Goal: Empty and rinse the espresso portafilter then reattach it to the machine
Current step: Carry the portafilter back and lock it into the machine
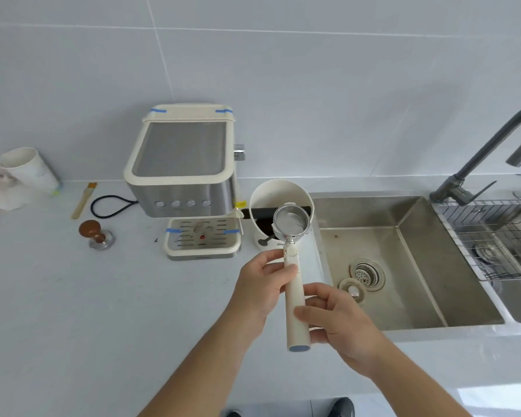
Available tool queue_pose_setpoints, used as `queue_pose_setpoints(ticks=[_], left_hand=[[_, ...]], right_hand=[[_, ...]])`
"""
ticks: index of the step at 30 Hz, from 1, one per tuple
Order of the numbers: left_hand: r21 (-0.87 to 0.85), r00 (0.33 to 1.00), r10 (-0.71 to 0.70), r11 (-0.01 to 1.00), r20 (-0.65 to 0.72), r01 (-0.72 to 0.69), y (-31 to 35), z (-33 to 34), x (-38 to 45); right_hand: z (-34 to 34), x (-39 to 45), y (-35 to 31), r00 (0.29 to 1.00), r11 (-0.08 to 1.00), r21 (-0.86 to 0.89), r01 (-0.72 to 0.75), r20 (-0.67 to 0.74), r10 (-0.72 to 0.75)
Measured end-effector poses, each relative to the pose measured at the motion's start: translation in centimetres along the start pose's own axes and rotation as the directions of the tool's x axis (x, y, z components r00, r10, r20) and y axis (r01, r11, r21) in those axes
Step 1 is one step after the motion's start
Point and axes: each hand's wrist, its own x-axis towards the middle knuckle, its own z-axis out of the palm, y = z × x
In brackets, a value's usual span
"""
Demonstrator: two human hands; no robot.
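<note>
Both hands grip the portafilter [292, 266] by its handle, left hand [260, 285] high near the neck, right hand [333, 317] low, fingers clenched round it. Its basket faces up and looks empty, held over the knock box [278, 194] at the counter's sink-side edge, likely just tapped out. The sink [403, 266] and faucet [487, 152] lie right, unobstructed; the machine [184, 176] stands left.

A cream-and-steel machine [182, 182] with blue tape strips, a cream-handled, blue-tipped portafilter [292, 266], a brown tamper [95, 233], a grey tap [487, 158] and white tiles [253, 70].
</note>
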Motion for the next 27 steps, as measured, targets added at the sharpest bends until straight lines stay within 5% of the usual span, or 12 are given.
queue_pose_setpoints(ticks=[27], left_hand=[[0.138, 0.937, -0.164, 0.967, -0.309, 0.215, 0.9, -10.3, -1.1]], right_hand=[[8.1, 5.8, 1.6, 0.925, 0.961, -0.182, -0.209, 0.282, 0.255]])
